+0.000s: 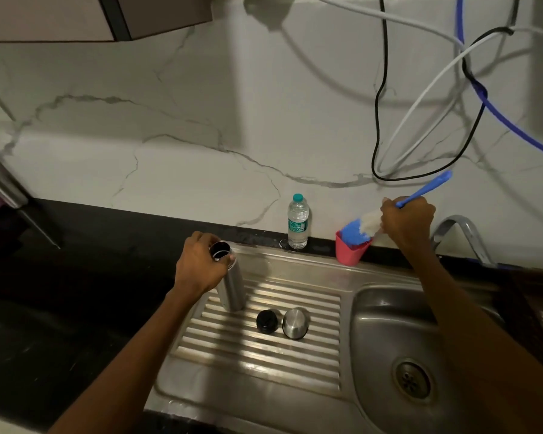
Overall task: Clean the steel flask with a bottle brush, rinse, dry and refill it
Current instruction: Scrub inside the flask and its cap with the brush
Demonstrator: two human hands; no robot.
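A steel sink unit (311, 270) is seen set into a black counter (60, 277) beneath a marbled wall (201, 120); its ribbed drainboard (264, 355) lies left of the single basin (389, 324), and the unit's back rim runs close under the wall. One tap (461, 233) is arched over the basin's far right corner. Three cables, one black (377, 104), one white (420, 98) and one blue (514, 130), are hung down the wall above the basin.

One steel flask (232, 286), open at the mouth, is stood upright on the drainboard's far left corner and is gripped round its neck by the left hand (201, 264), fingers curled about it. One clear water bottle (297, 221) is stood behind the sink's back rim, between flask and basin. One pink cup (350, 250) is placed on that rim, right of the bottle. One bottle brush (389, 214), blue-handled, is clamped in the right hand (408, 223), its blue-and-white head resting in the cup's mouth, well apart from the flask. One steel cap (296, 322) and one black stopper (266, 321) are laid side by side on the drainboard, just right of the flask's base, with bare ribs around them.
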